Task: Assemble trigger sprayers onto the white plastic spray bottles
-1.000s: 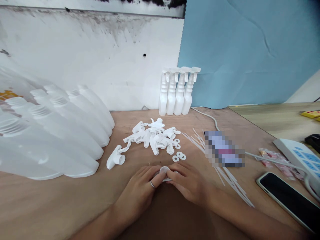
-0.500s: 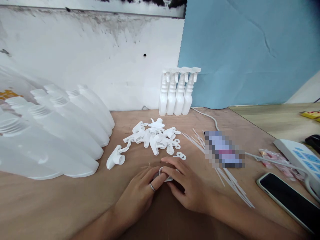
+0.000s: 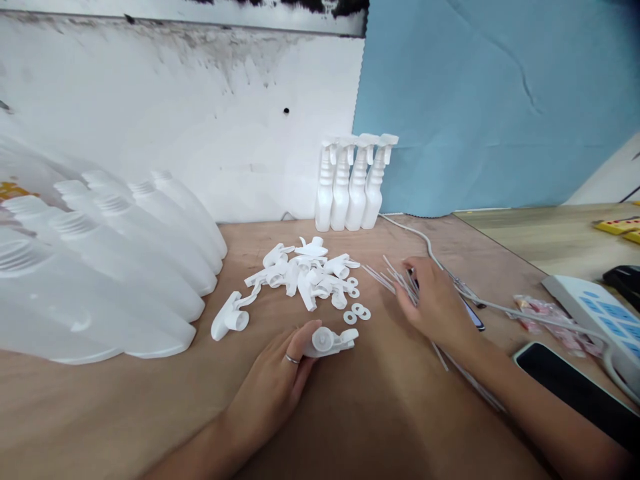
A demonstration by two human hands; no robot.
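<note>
Brown tabletop (image 3: pixel 377 393), spray head (image 3: pixel 324 341) in left hand (image 3: pixel 274 373)

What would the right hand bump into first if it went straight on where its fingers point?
Most likely the thin white tubes just ahead of the right hand; depth is unclear, so it may already touch them.

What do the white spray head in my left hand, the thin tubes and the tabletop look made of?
White spray head in your left hand: probably hard plastic, smooth, with moulded-looking edges. Thin tubes: likely plastic too, pale, slender and fairly straight. Tabletop: brown and mostly matte, perhaps wood or laminate; I can't tell which.
</note>
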